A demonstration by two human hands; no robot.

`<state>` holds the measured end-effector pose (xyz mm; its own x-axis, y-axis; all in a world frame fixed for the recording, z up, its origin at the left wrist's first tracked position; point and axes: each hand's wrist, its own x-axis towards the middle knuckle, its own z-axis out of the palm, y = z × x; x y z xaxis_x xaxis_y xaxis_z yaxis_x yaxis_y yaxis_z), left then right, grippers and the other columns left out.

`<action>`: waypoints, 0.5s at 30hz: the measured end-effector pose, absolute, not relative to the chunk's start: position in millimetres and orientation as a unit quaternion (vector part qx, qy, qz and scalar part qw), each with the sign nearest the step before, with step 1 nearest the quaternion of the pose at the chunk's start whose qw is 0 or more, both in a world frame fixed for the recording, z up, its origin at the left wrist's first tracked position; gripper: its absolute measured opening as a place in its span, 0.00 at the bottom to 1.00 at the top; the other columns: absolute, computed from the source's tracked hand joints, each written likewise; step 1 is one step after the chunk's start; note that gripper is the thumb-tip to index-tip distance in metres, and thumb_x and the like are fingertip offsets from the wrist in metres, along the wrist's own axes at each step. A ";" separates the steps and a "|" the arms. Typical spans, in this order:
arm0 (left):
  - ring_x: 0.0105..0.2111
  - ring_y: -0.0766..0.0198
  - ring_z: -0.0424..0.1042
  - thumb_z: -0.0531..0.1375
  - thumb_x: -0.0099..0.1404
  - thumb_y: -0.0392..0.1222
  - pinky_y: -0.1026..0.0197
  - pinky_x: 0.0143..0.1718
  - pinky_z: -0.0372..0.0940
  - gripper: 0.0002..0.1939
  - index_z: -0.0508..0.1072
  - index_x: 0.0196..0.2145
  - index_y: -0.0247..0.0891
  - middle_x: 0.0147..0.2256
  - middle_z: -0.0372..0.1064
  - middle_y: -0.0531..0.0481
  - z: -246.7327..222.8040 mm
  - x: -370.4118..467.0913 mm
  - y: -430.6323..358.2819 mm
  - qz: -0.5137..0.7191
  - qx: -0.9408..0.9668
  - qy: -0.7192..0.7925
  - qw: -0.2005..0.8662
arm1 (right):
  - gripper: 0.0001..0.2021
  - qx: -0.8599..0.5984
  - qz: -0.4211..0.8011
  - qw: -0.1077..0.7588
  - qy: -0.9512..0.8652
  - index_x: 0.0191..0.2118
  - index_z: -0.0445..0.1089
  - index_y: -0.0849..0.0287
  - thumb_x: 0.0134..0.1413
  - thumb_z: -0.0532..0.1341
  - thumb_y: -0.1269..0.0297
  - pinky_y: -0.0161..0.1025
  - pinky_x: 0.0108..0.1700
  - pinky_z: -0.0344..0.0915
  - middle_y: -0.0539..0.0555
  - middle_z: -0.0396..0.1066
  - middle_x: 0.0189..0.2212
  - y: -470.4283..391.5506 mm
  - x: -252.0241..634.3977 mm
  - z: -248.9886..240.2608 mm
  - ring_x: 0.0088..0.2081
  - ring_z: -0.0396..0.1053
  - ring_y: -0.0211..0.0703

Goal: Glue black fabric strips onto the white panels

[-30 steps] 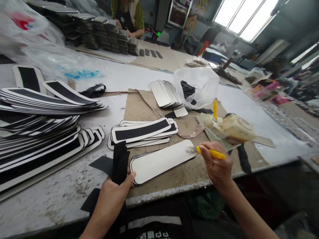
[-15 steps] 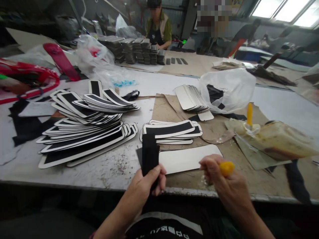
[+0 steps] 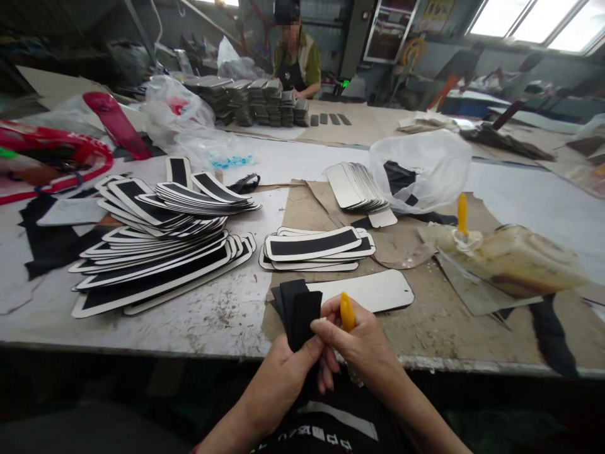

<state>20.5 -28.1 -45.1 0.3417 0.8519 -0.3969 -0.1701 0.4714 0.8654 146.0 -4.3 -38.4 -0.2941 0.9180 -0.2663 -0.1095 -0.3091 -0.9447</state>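
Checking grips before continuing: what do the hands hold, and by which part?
Left hand: black strips, by their lower part. Right hand: yellow-handled brush, by the handle.

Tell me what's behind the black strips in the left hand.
Behind the black strips in the left hand, a rounded white panel shows its right end. The strips cover its left end, which cannot be seen.

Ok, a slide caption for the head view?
Left hand holding black strips, right hand gripping a yellow handle, near a white panel.
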 end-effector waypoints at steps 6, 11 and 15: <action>0.20 0.66 0.66 0.55 0.61 0.51 0.64 0.24 0.61 0.18 0.70 0.24 0.32 0.20 0.67 0.48 -47.2 24.7 -30.1 0.359 0.361 0.440 0.740 | 0.13 -0.445 0.689 0.364 -0.442 0.29 0.54 0.55 0.55 0.56 0.54 0.30 0.12 0.57 0.38 0.57 0.09 -9.3 151.1 -48.6 0.11 0.62 0.36; 0.22 0.63 0.68 0.57 0.60 0.51 0.62 0.26 0.64 0.16 0.72 0.29 0.32 0.23 0.70 0.46 -48.5 23.8 -30.6 0.385 0.333 0.458 0.729 | 0.15 -0.492 0.609 0.391 -0.485 0.25 0.56 0.55 0.55 0.56 0.51 0.31 0.15 0.59 0.41 0.58 0.12 -9.4 157.9 -44.9 0.12 0.61 0.34; 0.23 0.62 0.69 0.58 0.58 0.52 0.61 0.27 0.65 0.18 0.73 0.27 0.31 0.24 0.71 0.45 -56.4 24.9 -35.0 0.381 0.356 0.501 0.691 | 0.16 -0.589 0.487 0.464 -0.448 0.23 0.61 0.57 0.50 0.60 0.51 0.32 0.21 0.62 0.47 0.63 0.17 -8.7 162.7 -46.0 0.19 0.63 0.35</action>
<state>24.9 -35.0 -56.4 0.2088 0.8827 -0.4209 -0.1692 0.4565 0.8735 162.7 -8.7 -46.0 0.1248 0.9797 -0.1567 0.0760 -0.1669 -0.9830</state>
